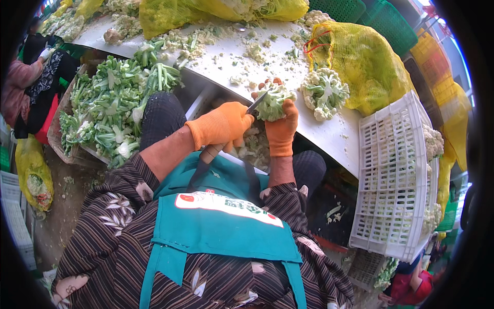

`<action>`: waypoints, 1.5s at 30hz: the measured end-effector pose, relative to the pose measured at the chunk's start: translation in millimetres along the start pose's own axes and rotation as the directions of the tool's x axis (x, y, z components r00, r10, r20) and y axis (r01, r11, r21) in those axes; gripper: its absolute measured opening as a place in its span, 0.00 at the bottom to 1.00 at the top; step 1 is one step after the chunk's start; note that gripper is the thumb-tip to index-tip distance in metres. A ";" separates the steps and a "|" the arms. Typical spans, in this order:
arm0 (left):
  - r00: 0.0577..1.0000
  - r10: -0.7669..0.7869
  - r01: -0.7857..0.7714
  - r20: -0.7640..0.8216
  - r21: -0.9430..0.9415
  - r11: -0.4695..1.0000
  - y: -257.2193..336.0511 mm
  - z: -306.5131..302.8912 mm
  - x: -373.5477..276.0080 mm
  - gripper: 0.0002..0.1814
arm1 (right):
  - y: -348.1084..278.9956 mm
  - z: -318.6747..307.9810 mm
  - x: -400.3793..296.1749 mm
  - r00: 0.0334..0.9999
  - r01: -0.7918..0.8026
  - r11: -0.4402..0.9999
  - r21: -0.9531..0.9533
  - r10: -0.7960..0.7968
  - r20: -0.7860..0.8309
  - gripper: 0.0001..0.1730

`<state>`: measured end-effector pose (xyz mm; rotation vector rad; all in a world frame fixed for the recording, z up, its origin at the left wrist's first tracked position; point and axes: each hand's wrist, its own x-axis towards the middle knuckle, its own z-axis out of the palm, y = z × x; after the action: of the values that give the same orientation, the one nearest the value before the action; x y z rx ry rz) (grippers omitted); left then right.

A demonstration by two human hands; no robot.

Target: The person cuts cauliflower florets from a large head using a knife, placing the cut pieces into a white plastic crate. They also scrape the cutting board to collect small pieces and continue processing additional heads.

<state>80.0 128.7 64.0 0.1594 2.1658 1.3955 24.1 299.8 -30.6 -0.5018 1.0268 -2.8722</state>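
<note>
My left hand [224, 123], in an orange knit glove, grips a knife. The knife's brown handle [210, 153] sticks out below the fist, and its blade [259, 102] lies against a small cauliflower piece [274, 101]. That piece is held by my right hand [282, 129], also orange-gloved, with the thumb on the near side and bare fingertips showing behind. Both hands are over the near edge of a white table [332, 145]. Beneath them, cut florets [252, 145] are partly visible in a container. A larger cauliflower head [325, 92] rests on the table to the right.
Trimmed stalks and leaves [112, 100] heap in a crate at left. A yellow mesh bag [366, 65] lies at right, beside a tilted white plastic crate [389, 177]. Green baskets [389, 29] stand behind. Another person [29, 77] sits at far left; one in red [411, 284] is at lower right.
</note>
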 end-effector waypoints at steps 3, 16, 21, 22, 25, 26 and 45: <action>0.866 0.459 -0.309 -0.196 0.512 0.801 -56.1 20.2 44.0 0.17 | 4.9 7.5 -2.3 0.995 -0.099 0.956 0.275 0.095 0.028 0.42; 0.996 0.086 -0.083 0.016 -0.119 0.989 -29.1 34.5 40.8 0.18 | 4.0 -16.6 -7.0 0.991 -0.089 0.894 0.439 0.123 -0.049 0.41; 0.995 0.091 -0.088 0.035 -0.073 0.993 -26.1 31.0 34.2 0.16 | 0.5 -16.3 -9.9 0.989 -0.091 0.862 0.498 0.137 -0.057 0.44; 0.993 0.113 -0.114 0.016 0.022 0.993 -18.4 29.3 25.8 0.16 | -2.5 -18.6 -10.3 0.983 -0.117 0.866 0.486 0.169 -0.065 0.44; 0.852 0.515 -0.436 -0.093 0.417 0.798 -23.3 11.5 8.9 0.14 | -17.5 -27.2 -9.7 0.963 -0.195 0.875 0.442 0.256 -0.082 0.44; 0.810 0.582 -0.473 -0.071 0.506 0.721 -34.7 1.4 14.0 0.11 | -22.9 -25.8 -9.1 0.957 -0.224 0.879 0.421 0.280 -0.075 0.42; 0.790 0.613 -0.440 -0.013 0.684 0.582 -59.2 0.4 36.1 0.08 | -20.0 -11.5 -13.3 0.940 -0.321 0.867 0.381 0.341 0.014 0.44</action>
<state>61.2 116.0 -1.5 1.0399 2.9102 0.8613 34.3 324.5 -30.2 -0.1958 0.4751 -2.6782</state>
